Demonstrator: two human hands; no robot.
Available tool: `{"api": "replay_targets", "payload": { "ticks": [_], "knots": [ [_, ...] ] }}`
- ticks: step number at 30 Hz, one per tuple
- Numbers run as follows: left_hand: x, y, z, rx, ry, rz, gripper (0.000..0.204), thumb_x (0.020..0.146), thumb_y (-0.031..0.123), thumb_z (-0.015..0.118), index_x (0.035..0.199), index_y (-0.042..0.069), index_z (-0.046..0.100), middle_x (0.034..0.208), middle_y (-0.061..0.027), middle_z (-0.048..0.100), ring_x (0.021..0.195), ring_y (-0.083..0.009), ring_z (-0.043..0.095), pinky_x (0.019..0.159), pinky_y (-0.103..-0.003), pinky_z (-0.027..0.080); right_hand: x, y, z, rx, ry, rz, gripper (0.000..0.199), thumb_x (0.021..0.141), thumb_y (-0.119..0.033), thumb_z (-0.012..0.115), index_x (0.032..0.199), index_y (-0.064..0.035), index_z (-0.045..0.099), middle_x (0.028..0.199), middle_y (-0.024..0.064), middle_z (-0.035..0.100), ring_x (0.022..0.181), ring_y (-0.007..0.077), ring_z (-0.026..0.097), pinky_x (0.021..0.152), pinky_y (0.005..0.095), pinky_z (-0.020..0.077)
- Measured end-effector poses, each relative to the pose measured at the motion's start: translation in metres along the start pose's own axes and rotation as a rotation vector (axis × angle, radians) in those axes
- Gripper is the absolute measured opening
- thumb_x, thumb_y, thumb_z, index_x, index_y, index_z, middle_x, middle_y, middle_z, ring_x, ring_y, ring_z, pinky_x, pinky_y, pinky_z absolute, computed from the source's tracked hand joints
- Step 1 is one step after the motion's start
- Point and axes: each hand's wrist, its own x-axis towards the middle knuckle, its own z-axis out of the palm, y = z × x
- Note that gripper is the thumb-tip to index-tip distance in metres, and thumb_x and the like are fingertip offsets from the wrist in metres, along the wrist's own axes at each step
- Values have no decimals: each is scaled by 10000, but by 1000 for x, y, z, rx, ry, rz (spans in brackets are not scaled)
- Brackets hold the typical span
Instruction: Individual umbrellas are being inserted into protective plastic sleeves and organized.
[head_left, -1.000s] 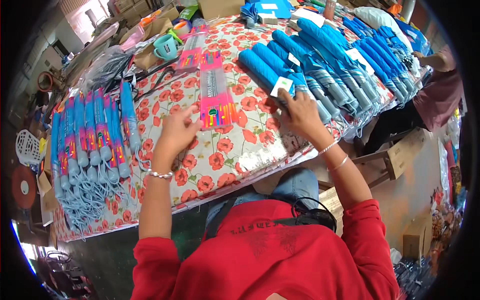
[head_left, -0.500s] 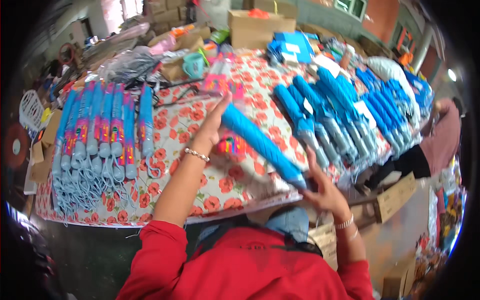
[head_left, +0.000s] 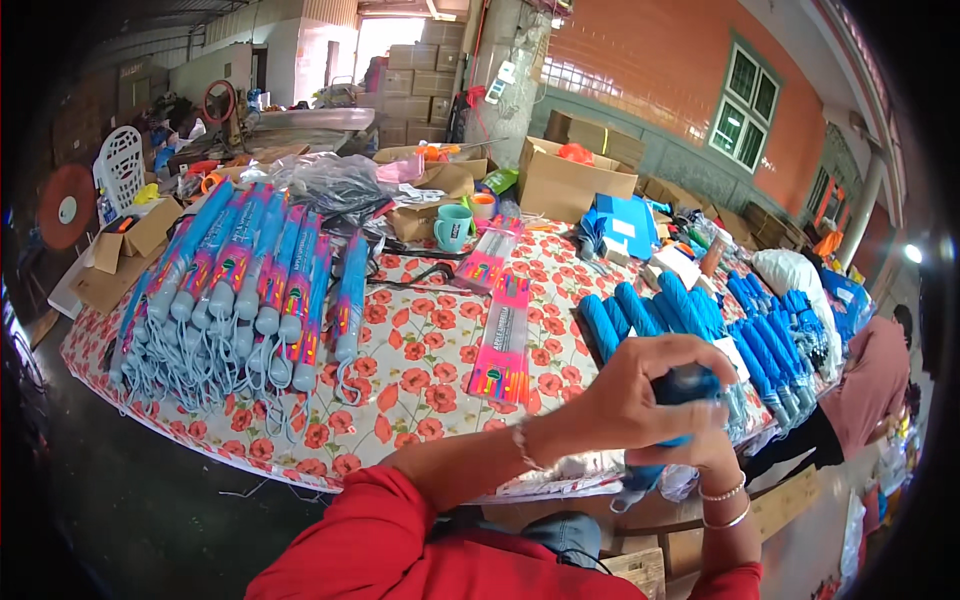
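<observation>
An orange-red wall (head_left: 640,70) with a greenish lower band and a white-framed window (head_left: 744,105) rises behind the work area; left of it stand a pale pillar (head_left: 510,70) and stacked cartons (head_left: 410,85). Before the person spreads a broad desk (head_left: 410,372) under a whitish cloth printed with red poppies and green stems, its edges curved by the lens. A co-worker in a dull pink top (head_left: 868,372) bends at the far right.

An open brown cardboard box (head_left: 575,182) sits at the back of the desk. On the left lies a heap of packed umbrellas (head_left: 255,260) in pink-and-clear plastic, with rounded grey handles and tangled cord loops; on the right, bare blue umbrellas (head_left: 690,312) of pleated cloth lie side by side.

A flat plastic sleeve (head_left: 500,345) rests in the middle, bearing pale lettering, a round green emblem and bright stripes. Beyond it stands a teal mug (head_left: 453,230) with small dark print.

The held umbrella (head_left: 648,455), blue, is above the desk's near right edge. The left hand (head_left: 635,390) has its grip curved around the top end; the right hand (head_left: 705,447) closes around it lower down, fingers blurred. A beaded bracelet (head_left: 524,445) circles the left wrist.
</observation>
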Motion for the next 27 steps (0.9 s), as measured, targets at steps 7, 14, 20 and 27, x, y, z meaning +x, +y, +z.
{"api": "replay_targets", "payload": {
  "ticks": [7, 14, 20, 27],
  "knots": [
    [-2, -1, -6, -403, -341, 2, 195, 795, 102, 626, 970, 18, 637, 815, -62, 660, 683, -75, 613, 648, -237, 471, -11, -30, 4, 77, -41, 17, 611, 540, -159, 838, 1058, -3, 554, 1060, 88, 549, 999, 206, 526, 883, 320, 404],
    [7, -12, 9, -333, 190, -19, 163, 877, 115, 572, 999, 14, 608, 873, -40, 619, 734, -81, 587, 659, -230, 469, -3, -27, 0, -144, 208, 361, 557, 571, -178, 816, 1028, 10, 559, 951, 107, 610, 901, 201, 573, 799, 326, 447],
    [0, 16, 1, -193, -291, -22, 181, 875, 181, 591, 946, 21, 637, 782, -65, 636, 642, -75, 573, 584, -227, 438, -13, -10, 3, 29, -45, 65, 533, 557, -154, 803, 1015, -1, 579, 971, 63, 608, 908, 148, 565, 798, 290, 463],
    [19, -87, 20, -198, 327, -213, 249, 945, 211, 478, 1017, -4, 582, 544, 22, 498, 429, -36, 448, 401, -205, 342, 21, 29, 4, -29, 307, 302, 254, 663, -90, 668, 870, 31, 584, 766, 66, 628, 675, 133, 577, 631, 301, 467]
  ]
}}
